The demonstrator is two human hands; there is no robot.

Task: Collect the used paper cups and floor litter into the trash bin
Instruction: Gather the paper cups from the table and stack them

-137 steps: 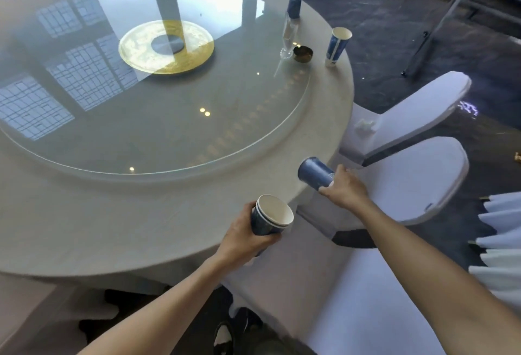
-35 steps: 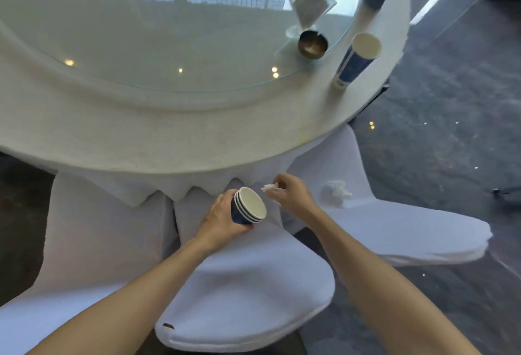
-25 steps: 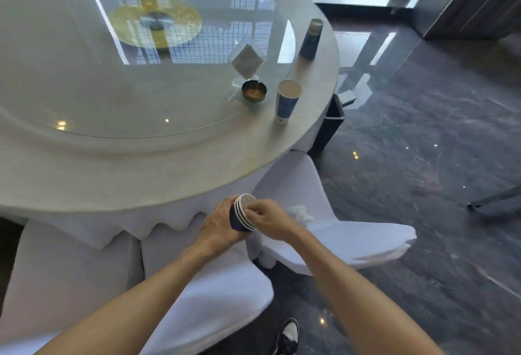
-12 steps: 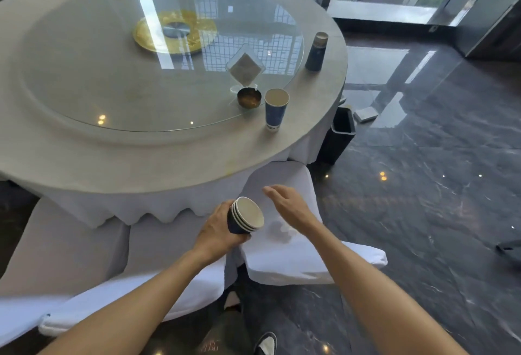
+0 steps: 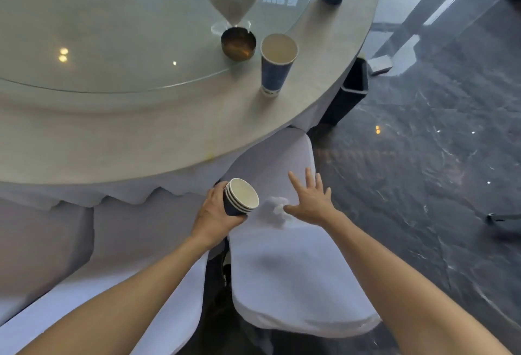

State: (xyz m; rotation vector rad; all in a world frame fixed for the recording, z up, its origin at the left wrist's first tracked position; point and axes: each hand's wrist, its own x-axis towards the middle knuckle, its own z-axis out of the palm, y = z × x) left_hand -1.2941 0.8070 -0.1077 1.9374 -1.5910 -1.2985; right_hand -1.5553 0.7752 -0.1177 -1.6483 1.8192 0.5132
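Head view: blue paper cup [image 5: 275, 65] print unreadable.

Round banquet tabletop [image 5: 169, 134] over dark marble floor [image 5: 437, 157].
A glass turntable [image 5: 112, 44] tops the grey cloth; white-covered chairs [image 5: 290, 275] stand close against it, and small ceiling lights glint on the polished floor.

Nested blue cups [image 5: 241, 197] tilted; another cup [image 5: 276, 64] upright on table [image 5: 141, 134].

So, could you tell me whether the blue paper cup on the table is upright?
Upright: the blue paper cup stands on its base, open mouth up, on the round table.
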